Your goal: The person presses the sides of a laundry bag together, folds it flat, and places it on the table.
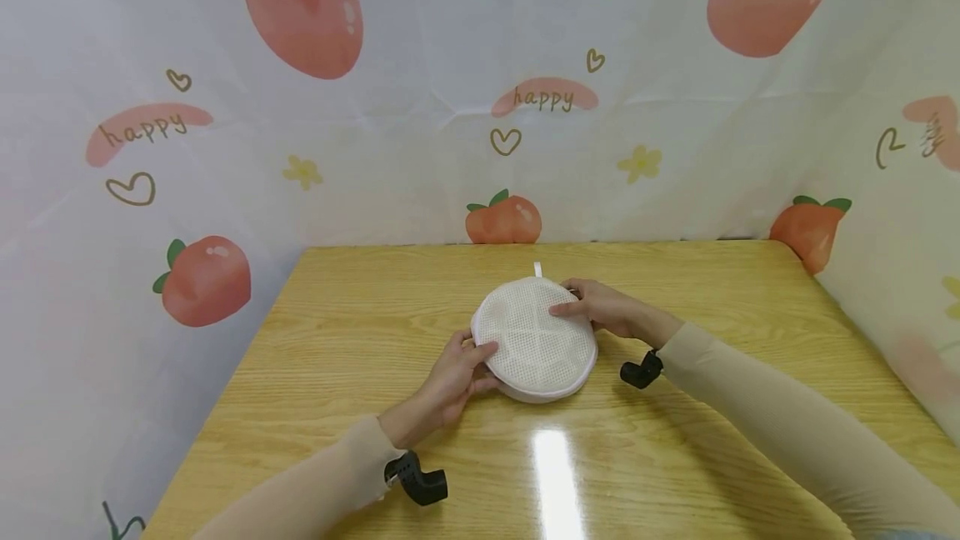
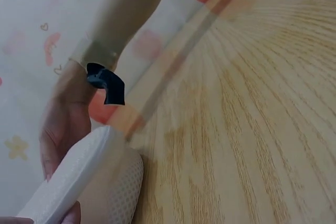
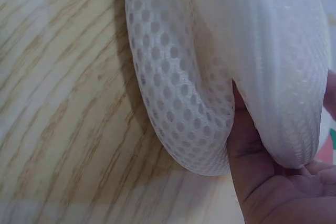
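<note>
A round white mesh laundry bag (image 1: 534, 340) is held over the middle of the table, its flat face turned up toward the head camera. My left hand (image 1: 457, 373) grips its lower left edge, thumb on the face and fingers underneath. At the upper right edge my right hand (image 1: 606, 307) pinches it, thumb likewise on top. In the right wrist view, the fingers of that hand reach into the fold between the bag's rim and its bulging honeycomb-mesh body (image 3: 170, 87). A small white tab (image 1: 537, 269) sticks out at the far edge.
The wooden table (image 1: 352, 315) spreads out around the bag, with a bright light reflection near its front. Behind and beside it hangs a white cloth (image 1: 420, 165) printed with fruit. Black wrist cameras (image 1: 420, 480) sit on both sleeves.
</note>
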`<state>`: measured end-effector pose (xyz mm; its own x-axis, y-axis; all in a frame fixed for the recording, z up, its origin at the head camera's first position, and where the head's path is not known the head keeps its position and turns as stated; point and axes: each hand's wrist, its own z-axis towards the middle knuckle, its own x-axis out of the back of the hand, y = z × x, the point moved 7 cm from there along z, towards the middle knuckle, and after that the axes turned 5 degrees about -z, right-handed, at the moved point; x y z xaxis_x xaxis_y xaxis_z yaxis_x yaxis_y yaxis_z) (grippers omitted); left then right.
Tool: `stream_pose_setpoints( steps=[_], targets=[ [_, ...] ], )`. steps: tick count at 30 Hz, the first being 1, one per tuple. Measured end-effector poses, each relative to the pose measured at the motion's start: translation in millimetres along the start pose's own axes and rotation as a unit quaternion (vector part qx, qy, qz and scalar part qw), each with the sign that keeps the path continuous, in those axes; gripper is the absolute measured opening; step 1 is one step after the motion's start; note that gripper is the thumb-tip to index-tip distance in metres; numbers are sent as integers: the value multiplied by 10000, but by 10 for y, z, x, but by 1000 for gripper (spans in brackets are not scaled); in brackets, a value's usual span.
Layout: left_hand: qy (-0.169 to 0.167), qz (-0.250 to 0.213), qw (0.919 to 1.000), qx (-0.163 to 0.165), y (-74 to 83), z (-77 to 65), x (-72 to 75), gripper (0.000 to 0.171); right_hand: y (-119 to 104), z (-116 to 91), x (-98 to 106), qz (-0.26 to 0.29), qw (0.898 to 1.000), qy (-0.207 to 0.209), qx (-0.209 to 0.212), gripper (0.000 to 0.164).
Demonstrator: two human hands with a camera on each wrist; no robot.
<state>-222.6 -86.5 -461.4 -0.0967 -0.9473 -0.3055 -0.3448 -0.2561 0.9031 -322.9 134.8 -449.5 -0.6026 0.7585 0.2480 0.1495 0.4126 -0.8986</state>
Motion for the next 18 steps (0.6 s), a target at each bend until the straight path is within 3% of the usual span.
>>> stream_pose_setpoints(
  steps=[5,12,18],
  targets=[
    [43,139,9999,6,1,47,31,58,-51,-16,29,-102,9999,-62,-32,78],
    [40,359,9993,-51,39,100,54,52,-106,1,66,-330,9994,-57,-42,72],
    [85,482,9987,-150,52,146,75,58,-71,20,44,-284,9995,150,-51,70]
  ],
)
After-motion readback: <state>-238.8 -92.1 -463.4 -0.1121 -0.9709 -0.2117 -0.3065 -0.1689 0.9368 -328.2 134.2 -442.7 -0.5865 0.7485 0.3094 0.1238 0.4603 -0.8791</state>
